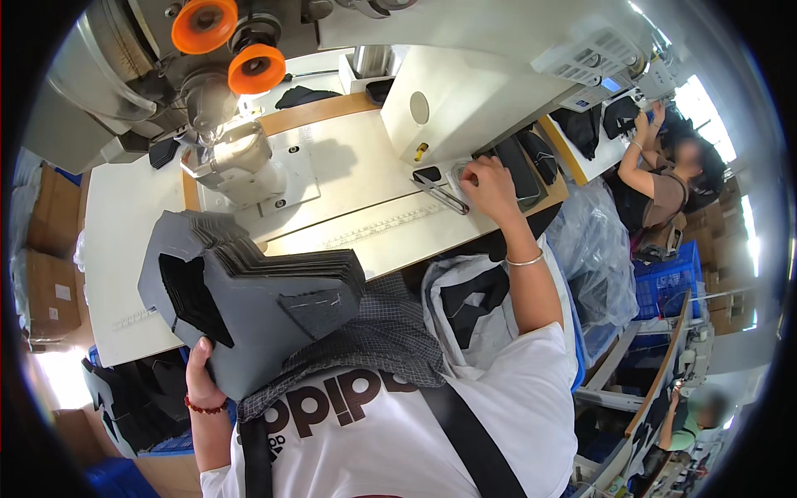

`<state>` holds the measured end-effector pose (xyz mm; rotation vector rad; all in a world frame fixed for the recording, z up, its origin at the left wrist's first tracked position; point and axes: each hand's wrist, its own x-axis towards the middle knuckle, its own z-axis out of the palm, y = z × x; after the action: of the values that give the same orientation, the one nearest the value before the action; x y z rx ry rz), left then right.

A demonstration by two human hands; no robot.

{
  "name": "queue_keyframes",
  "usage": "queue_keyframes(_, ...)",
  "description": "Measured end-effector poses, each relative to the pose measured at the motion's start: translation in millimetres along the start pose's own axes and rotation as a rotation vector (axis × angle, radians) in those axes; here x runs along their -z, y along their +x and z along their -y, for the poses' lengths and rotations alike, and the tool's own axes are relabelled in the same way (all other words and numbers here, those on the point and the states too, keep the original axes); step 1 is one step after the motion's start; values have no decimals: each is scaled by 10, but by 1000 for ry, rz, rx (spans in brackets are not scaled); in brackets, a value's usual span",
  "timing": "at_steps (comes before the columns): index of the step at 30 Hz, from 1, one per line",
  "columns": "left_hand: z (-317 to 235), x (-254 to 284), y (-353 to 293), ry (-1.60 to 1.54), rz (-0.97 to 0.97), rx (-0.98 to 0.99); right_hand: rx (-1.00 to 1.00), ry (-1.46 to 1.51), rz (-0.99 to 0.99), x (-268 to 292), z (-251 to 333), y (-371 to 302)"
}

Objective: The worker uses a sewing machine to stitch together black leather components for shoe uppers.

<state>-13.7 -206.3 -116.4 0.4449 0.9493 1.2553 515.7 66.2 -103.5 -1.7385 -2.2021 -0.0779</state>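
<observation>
My left hand (202,365) grips the lower edge of a thick stack of dark grey cut fabric pieces (249,286), held up in front of my chest. My right hand (486,184) reaches forward onto the sewing table (349,183), fingers bent on a small round object beside a pair of metal tweezers (440,195). A silver bangle sits on the right wrist. Black pieces lie in a tray (523,166) just right of that hand.
The white sewing machine (465,91) with orange thread spools (228,46) stands ahead. A plastic bag (594,249) and blue crate (664,286) lie to the right. Two other people work at far right. Cardboard boxes (50,249) stack at left.
</observation>
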Motion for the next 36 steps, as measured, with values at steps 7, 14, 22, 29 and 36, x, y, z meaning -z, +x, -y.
queue_keyframes(7, 12, 80, 21, -70, 34, -72, -185, 477, 34, 165, -292, 126)
queue_keyframes(14, 112, 335, 89, -233, 276, -103, -310, 881, 10, 362, -485, 196)
queue_keyframes(22, 155, 410, 167, -350, 352, -135, -400, 1095, 2, 378, -470, 195)
queue_keyframes(29, 117, 222, 150, -278, 325, -149, -481, 953, 131, 137, -315, 149)
queue_keyframes(36, 91, 113, 151, -285, 352, -138, -452, 1030, 192, 292, -44, 145)
